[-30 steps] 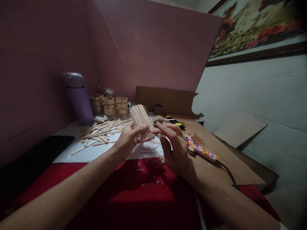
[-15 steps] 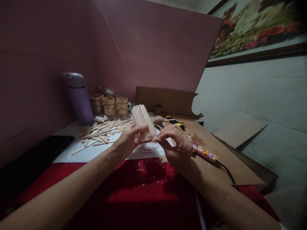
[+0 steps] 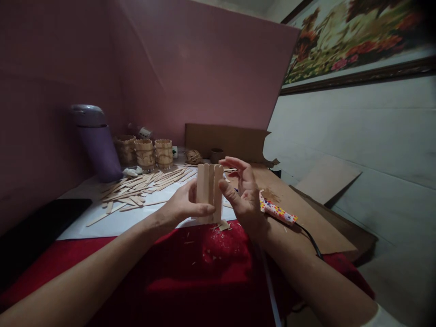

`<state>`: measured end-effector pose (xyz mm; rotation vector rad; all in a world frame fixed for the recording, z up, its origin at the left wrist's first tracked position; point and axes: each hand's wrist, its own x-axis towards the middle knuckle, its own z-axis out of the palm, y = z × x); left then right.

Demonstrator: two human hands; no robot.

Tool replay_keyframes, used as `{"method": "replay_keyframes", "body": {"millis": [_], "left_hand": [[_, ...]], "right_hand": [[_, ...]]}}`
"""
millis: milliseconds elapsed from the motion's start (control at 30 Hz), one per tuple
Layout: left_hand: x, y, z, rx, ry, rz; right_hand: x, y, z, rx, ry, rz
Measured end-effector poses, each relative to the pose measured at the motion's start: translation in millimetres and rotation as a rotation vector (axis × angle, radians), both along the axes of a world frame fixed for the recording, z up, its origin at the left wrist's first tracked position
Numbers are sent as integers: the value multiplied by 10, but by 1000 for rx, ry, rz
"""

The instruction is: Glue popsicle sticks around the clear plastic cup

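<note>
Upright above the front edge of the white paper [image 3: 78, 222] is a cup of wooden craft sticks [image 3: 205, 186], its sticks standing side by side. My left hand [image 3: 185, 202] grips it from the left, thumb across the front; its other fingers are mostly hidden behind. On the right side, my right hand [image 3: 243, 190] is raised beside the cup with fingers apart and nothing held. Loose craft sticks [image 3: 143, 184] lie in a pile on the paper to the left.
Behind the pile stand a purple bottle [image 3: 98, 150] and stick cups [image 3: 164, 153]. A twine ball [image 3: 194, 157] and small brown pot [image 3: 216, 156] are farther back. At right, a flower-patterned tool [image 3: 277, 211] with a black cord lies on cardboard [image 3: 316, 231].
The cup has turned from tilted to upright and sits slightly lower. My right hand has let go of its lower edge and opened. The whole view has shifted, moving the background left.
</note>
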<state>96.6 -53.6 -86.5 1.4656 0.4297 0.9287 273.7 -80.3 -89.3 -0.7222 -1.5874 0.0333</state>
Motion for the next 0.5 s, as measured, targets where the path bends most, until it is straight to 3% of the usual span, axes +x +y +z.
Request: {"method": "replay_keyframes", "body": {"millis": [200, 500], "left_hand": [[-14, -18, -4, -2, 67, -75], [-40, 25, -48, 32, 102, -57]], "right_hand": [[26, 12, -4, -140, 50, 183], [-15, -5, 1, -190, 135, 263]]}}
